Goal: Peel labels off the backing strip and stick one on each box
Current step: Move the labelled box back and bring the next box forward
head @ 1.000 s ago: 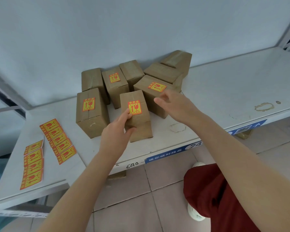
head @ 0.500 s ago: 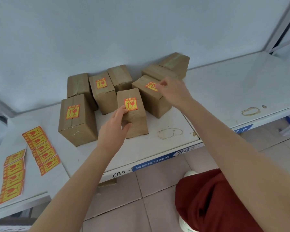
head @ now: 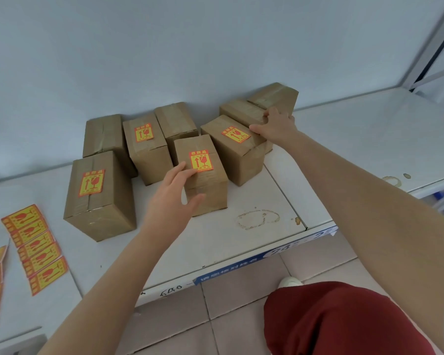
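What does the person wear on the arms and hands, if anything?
Nothing that shows. The left hand and right hand have no gloves, rings or watch; the left forearm and right forearm show no sleeve. Lower down is a dark red garment.

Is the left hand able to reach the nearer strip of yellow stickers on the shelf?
Probably yes. The left hand rests on the front labelled box; the sticker strip lies flat to its left, uncovered, bare shelf between. The right hand grips an unlabelled box.

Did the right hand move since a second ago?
Yes. The right hand went farther back, from above the rightmost labelled box to the plain box behind it, nearer the wall.
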